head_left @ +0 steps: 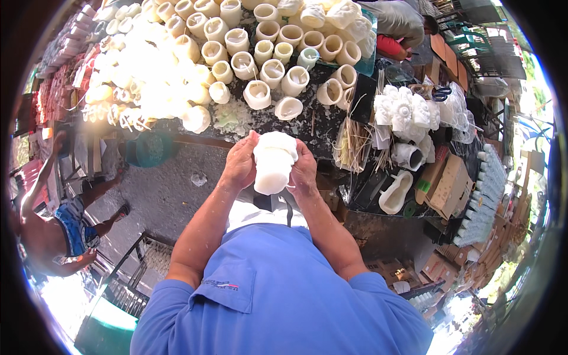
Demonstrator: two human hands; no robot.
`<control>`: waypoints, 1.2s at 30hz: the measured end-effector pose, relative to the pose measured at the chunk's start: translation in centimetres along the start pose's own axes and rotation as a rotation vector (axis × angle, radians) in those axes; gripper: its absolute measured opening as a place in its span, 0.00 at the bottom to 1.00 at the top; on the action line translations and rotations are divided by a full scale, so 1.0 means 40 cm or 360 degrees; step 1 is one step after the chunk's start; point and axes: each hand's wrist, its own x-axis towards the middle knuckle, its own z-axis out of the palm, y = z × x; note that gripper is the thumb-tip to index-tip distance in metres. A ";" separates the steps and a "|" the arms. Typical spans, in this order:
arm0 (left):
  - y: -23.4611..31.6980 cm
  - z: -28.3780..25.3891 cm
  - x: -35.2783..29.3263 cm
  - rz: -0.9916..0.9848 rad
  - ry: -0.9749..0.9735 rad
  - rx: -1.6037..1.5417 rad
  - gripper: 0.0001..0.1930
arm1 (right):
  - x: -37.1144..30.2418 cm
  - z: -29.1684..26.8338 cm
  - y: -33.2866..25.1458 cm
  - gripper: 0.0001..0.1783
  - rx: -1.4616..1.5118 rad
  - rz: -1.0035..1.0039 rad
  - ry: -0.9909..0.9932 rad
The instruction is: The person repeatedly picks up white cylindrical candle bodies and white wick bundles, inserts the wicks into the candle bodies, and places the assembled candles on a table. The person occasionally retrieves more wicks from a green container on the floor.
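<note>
A white wax candle (273,165) with a ruffled, moulded upper part and a smooth rounded lower end is held in front of my body. My left hand (239,163) grips its left side, thumb along the edge. On the opposite side my right hand (305,170) is closed against the wax, with a thin pale strand showing near its fingers. Just beyond the hands, cream wax cups (257,93) stand in rows on the dark, wax-spattered table (316,127), several with wicks in them. Wax scraps (234,115) lie near the table's front edge.
At the right are a bundle of thin sticks (353,142), white moulded wax pieces (403,109), scissors (441,93) and a cardboard box (448,186). A teal basin (151,149) is under the table at left. One person (56,228) is at far left, another (396,23) beyond the table.
</note>
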 end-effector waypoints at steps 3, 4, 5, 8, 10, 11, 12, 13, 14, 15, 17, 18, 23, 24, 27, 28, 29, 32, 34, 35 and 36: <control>0.010 -0.004 -0.012 0.0005 -0.0419 -0.0297 0.28 | 0.038 -0.029 -0.001 0.18 -0.0145 -0.0132 -0.0139; 0.011 -0.010 -0.011 0.0080 -0.0535 -0.0174 0.29 | 0.050 -0.036 -0.002 0.19 -0.0259 -0.0162 -0.0214; 0.010 -0.019 -0.008 0.0122 -0.0463 -0.0065 0.26 | 0.059 -0.040 -0.006 0.19 -0.0320 -0.0076 -0.0238; -0.003 -0.044 0.014 0.0232 -0.0281 0.0181 0.20 | 0.068 -0.029 -0.040 0.22 -0.0522 0.0134 -0.0121; -0.013 -0.057 0.029 0.0465 0.0007 0.0530 0.20 | 0.050 -0.005 -0.080 0.24 -0.0933 0.0230 0.0044; -0.018 -0.059 0.035 0.0554 0.0141 0.0693 0.21 | 0.038 0.011 -0.100 0.26 -0.1143 0.0285 0.0161; -0.020 -0.061 0.037 0.0684 0.0362 0.1004 0.18 | 0.018 0.032 -0.106 0.37 -0.1302 0.0355 -0.0028; -0.023 -0.062 0.039 0.0752 0.0399 0.1063 0.18 | -0.007 0.049 -0.113 0.48 -0.1714 0.0406 -0.0216; -0.025 -0.061 0.039 0.0760 0.0443 0.1110 0.17 | -0.024 0.069 -0.105 0.52 -0.2096 0.0317 -0.0238; -0.027 -0.061 0.041 0.0775 0.0488 0.1156 0.17 | -0.038 0.087 -0.091 0.56 -0.2460 0.0163 -0.0297; -0.028 -0.065 0.045 0.0741 0.0449 0.0937 0.16 | -0.046 0.109 -0.062 0.57 -0.2580 0.0217 -0.0257; -0.026 -0.071 0.050 0.0714 0.0394 0.0677 0.16 | -0.051 0.109 -0.051 0.57 -0.2595 0.0166 -0.0280; 0.017 -0.160 0.092 0.0663 0.0497 0.0119 0.15 | -0.052 0.048 -0.032 0.55 -0.2378 -0.0095 -0.0603; 0.035 -0.191 0.095 0.0818 0.0602 0.0105 0.15 | -0.050 0.033 -0.031 0.55 -0.2443 -0.0131 -0.0653; 0.081 -0.276 0.097 0.0876 0.0527 0.0175 0.18 | -0.047 -0.001 -0.030 0.57 -0.2239 0.0170 -0.0505; 0.099 -0.302 0.090 0.0719 0.0399 0.0154 0.21 | -0.049 -0.004 -0.030 0.55 -0.2111 0.0220 -0.0404; 0.100 -0.321 0.077 0.0674 0.0296 0.0149 0.25 | -0.053 -0.006 -0.034 0.53 -0.1989 0.0257 -0.0321; 0.094 -0.356 0.047 0.0379 0.0389 0.0111 0.28 | -0.076 -0.001 -0.085 0.47 -0.0877 0.0375 -0.0284; 0.077 -0.356 0.028 0.0274 0.0329 0.0012 0.26 | -0.101 -0.028 -0.189 0.42 -0.0553 0.0230 -0.0190; 0.067 -0.350 0.023 0.0225 0.0346 -0.0022 0.26 | -0.117 -0.061 -0.270 0.41 -0.0504 0.0061 -0.0127; 0.059 -0.341 0.018 0.0212 0.0281 -0.0043 0.26 | -0.138 -0.108 -0.368 0.40 -0.0520 -0.0073 -0.0083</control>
